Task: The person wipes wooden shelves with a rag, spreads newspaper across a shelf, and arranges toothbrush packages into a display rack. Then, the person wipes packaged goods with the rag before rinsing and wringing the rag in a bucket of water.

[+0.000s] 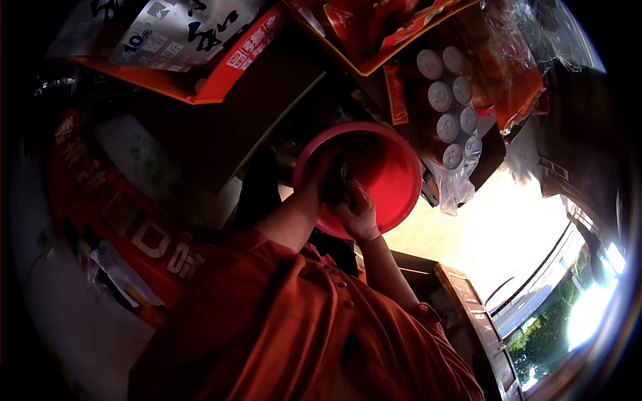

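A red plastic basin [401, 190] stands in front of me, and both of my hands are over it, close together. My left hand [329, 175] reaches in from the left side and lies in deep shadow, so its fingers are hard to make out. Beside it, my right hand [358, 212] has its fingers curled in a closed grip. It looks wet on the back. Between the hands is something dark with a small bright glint, too dim to name. The basin's left part is dark, and its contents there cannot be told.
A plastic-wrapped pack of several drink cans [447, 110] stands right of the basin. Red-orange cartons [221, 83] and a yellow-edged red box [364, 63] are beyond it. A red banner [127, 207] with lettering runs at left. A wooden panel [471, 307] stands at lower right, near sunlit ground [461, 234].
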### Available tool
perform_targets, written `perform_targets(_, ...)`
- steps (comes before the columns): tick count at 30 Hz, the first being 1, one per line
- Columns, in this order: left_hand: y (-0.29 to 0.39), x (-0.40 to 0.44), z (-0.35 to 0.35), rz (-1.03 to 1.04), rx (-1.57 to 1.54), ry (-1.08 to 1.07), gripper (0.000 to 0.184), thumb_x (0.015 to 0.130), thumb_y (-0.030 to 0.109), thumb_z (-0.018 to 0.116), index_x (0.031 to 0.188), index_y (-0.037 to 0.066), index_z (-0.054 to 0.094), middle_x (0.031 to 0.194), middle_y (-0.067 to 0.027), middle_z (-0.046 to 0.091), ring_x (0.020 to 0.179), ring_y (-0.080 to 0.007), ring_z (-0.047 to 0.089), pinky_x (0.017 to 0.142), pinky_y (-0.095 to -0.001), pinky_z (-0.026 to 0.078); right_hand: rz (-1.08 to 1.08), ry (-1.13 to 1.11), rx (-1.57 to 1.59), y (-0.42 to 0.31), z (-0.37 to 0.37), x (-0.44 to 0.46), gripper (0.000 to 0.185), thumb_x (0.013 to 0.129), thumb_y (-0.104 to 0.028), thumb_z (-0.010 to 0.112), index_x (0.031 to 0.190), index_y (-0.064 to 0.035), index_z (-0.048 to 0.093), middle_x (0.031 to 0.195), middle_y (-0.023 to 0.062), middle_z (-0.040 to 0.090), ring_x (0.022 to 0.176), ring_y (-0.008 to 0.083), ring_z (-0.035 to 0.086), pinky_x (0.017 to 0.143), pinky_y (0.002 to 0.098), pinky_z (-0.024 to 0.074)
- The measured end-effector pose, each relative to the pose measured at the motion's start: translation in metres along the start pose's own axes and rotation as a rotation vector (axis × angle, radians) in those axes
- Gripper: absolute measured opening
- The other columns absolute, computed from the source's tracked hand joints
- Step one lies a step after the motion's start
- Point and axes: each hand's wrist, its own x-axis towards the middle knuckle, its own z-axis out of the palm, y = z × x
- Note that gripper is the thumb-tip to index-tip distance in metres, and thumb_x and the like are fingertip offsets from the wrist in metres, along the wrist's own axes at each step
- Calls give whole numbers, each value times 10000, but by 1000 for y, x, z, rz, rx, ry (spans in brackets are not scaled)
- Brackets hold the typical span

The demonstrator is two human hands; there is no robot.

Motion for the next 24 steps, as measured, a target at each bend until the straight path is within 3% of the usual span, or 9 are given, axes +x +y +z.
perform_targets(2,-5,-13,11,18,-36,38,542,993,422,447,1376,39,472,1334,-132,544,1185,-254,538,1012,-358,418,-266,152,-182,-12,14,2,261,744,-226,741,903,-57,623,854,157,620,775,335,631,682,398,511)
perform_targets(8,-12,30,-12,-20,122,153,522,991,412,457,1336,23,509,1302,-131,564,1160,-247,549,994,-358,428,-312,325,-461,36,35,35,151,779,-188,725,863,-78,664,780,129,654,692,319,640,622,374,524)
perform_targets(11,-10,46,-22,-45,354,192,513,990,407,462,1315,15,527,1287,-131,574,1147,-244,554,985,-359,432,-205,406,-380,60,34,56,165,872,-228,621,941,-88,677,882,125,677,770,305,660,673,394,535)
perform_targets(13,-3,39,-22,-12,607,204,508,990,404,465,1302,9,539,1276,-131,581,1139,-242,558,979,-359,436,-94,-63,-1272,124,16,62,311,952,-325,502,1078,-75,639,1037,152,657,855,318,651,723,400,532)
perform_targets(16,17,0,4,98,944,85,522,984,426,473,1241,-15,581,1240,-161,602,1135,-270,560,974,-361,427,434,43,-884,159,-22,62,365,983,-318,417,1252,-124,567,1202,176,604,1085,336,591,921,427,478)
perform_targets(18,39,-12,18,-46,1471,-165,619,989,444,468,1391,-25,433,1374,-215,504,1292,-303,465,1086,-357,342,92,109,-716,193,-42,50,393,950,-373,466,1221,-114,585,1193,188,607,1072,367,588,908,462,477)
perform_targets(20,31,-11,-1,389,1727,-372,685,978,463,481,1471,17,315,1450,-261,393,1375,-338,363,1139,-369,280,-27,-70,-927,104,-49,41,414,913,-411,532,1198,-121,607,1099,179,645,983,366,625,842,455,507)
perform_targets(21,44,-29,21,225,1961,-319,749,958,485,506,1520,84,216,1516,-267,273,1421,-357,271,1169,-380,234,-49,-79,-923,108,-47,37,414,913,-411,532,1198,-121,607,1099,179,645,983,366,625,842,455,507)
perform_targets(24,66,-51,36,153,1856,-623,668,923,511,556,1454,134,404,1558,-213,214,1435,-376,223,1178,-420,213,-385,-59,-1229,114,-50,25,340,796,-352,670,1058,-137,635,963,97,628,815,263,650,762,374,551)
